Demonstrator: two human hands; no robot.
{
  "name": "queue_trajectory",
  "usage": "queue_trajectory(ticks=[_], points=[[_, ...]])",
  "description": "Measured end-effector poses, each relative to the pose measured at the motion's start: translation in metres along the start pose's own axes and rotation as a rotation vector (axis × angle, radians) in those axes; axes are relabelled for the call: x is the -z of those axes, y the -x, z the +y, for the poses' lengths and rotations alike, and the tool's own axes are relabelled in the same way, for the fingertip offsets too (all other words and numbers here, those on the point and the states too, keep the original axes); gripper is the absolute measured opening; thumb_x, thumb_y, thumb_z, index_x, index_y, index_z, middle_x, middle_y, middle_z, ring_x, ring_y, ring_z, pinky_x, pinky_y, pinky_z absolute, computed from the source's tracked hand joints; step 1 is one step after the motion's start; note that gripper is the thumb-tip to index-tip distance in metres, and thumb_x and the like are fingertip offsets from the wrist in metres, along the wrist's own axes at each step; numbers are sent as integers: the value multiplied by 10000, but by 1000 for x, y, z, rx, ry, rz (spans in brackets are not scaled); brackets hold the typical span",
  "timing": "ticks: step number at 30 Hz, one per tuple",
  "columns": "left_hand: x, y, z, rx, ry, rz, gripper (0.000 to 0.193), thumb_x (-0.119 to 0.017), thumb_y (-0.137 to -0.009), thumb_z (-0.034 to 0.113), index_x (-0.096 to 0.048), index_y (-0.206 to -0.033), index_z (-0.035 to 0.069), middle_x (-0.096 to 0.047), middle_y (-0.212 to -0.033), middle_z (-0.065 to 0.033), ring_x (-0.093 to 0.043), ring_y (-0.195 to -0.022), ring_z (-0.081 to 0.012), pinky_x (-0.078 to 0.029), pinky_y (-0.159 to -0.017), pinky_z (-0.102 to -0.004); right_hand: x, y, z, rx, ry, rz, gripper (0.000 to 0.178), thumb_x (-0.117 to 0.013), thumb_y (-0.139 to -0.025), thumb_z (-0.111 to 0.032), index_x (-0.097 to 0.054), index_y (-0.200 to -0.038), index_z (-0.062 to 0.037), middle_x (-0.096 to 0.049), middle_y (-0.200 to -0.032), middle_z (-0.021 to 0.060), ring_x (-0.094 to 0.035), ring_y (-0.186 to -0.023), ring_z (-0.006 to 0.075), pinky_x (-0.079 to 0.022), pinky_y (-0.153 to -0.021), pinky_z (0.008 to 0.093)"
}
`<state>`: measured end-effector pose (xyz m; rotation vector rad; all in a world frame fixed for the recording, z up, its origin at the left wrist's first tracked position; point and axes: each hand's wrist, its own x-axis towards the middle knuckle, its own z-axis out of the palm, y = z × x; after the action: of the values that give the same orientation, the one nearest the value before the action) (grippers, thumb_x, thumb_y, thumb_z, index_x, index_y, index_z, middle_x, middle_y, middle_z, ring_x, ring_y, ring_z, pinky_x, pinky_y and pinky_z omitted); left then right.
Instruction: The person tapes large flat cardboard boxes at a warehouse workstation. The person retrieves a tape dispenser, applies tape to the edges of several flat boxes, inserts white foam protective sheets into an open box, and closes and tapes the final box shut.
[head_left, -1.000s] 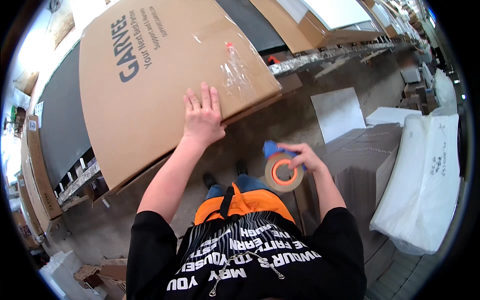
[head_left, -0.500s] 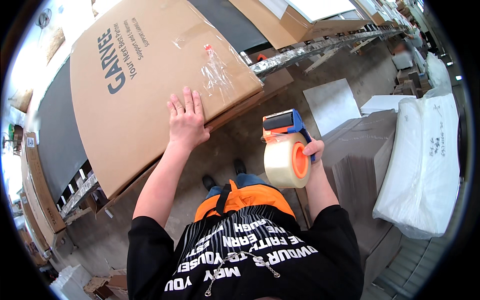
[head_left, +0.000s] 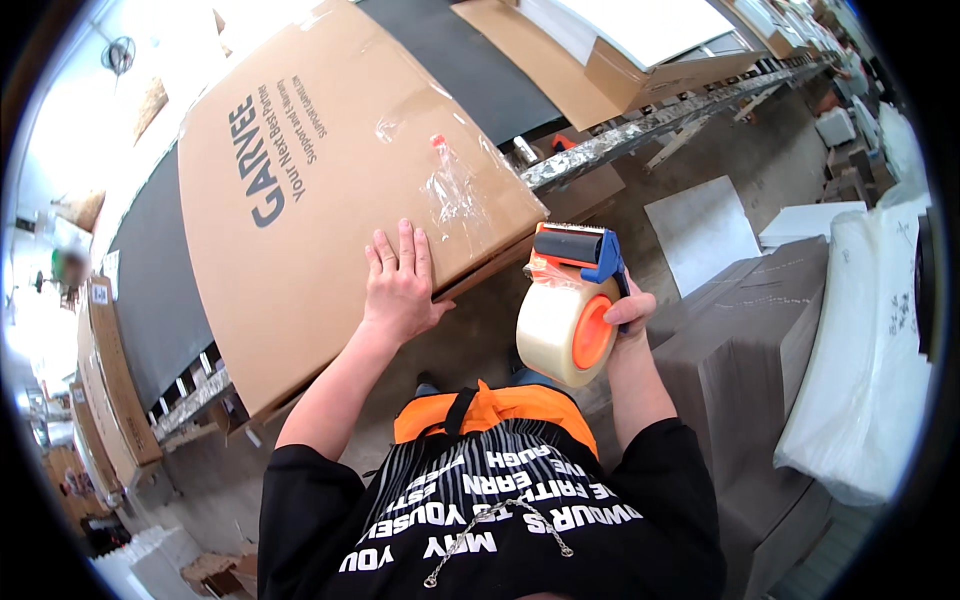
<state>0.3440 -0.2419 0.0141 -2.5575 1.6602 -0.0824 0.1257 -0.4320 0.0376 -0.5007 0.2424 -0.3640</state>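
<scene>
A large brown cardboard box [head_left: 330,230] with printing on top lies on the conveyor, clear tape wrinkled over its right end. My left hand [head_left: 402,285] rests on the box near its close edge, fingers stretched out flat and thumb at the rim. In my right hand [head_left: 630,308] is a tape dispenser [head_left: 582,248] with a blue and orange frame, a black roller and a toothed cutter. It carries a big roll of clear tape [head_left: 553,325] on an orange hub. The dispenser hangs in the air, apart from the box; most of my right fingers are behind its handle.
The dark conveyor belt [head_left: 450,65] runs past the box, edged by a metal rail [head_left: 680,115]. An open carton [head_left: 640,75] with white panels stands farther along. At right are stacked grey-brown cardboard [head_left: 735,330] and white wrapped foam [head_left: 860,370]. A white sheet [head_left: 705,235] lies on the floor.
The view has shifted, so the box and conveyor appear farther right and lower. My left hand stays flat on the box. The tape dispenser has tilted slightly and is nearer the box's corner in view.
</scene>
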Motion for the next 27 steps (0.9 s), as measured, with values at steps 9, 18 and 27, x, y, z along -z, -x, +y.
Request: queue_trajectory(ticks=[9,18,27], points=[[1,14,-14,-153,1965,-204,502,-479,-1017,340,-477,-1369,-18,-567,-1327,-114,-491,-1261,-187,-393,-1057,-347,-32,40,79,265,45,29,841,-566,-421,-19,-530,-1251,111,-629,-1170,247,-630,-1077,350,-472,-1004,404],[61,114,-29,250,2382,-498,302,-676,-916,182,-670,-1113,-46,-704,-983,-104,-652,-886,-139,-524,-817,-277,-126,80,149,459,534,17,777,-687,-534,-2,-543,-1292,82,-436,-1415,284,-457,-1313,352,-327,-1115,420],[60,150,-67,123,1569,-372,177,-533,-990,156,-576,-949,-12,-644,-874,-65,-612,-791,-114,-529,-755,-273,-150,116,178,593,1466,29,680,-702,-503,-4,-680,-1174,-107,-557,-1331,216,-658,-956,294,-501,-894,344]])
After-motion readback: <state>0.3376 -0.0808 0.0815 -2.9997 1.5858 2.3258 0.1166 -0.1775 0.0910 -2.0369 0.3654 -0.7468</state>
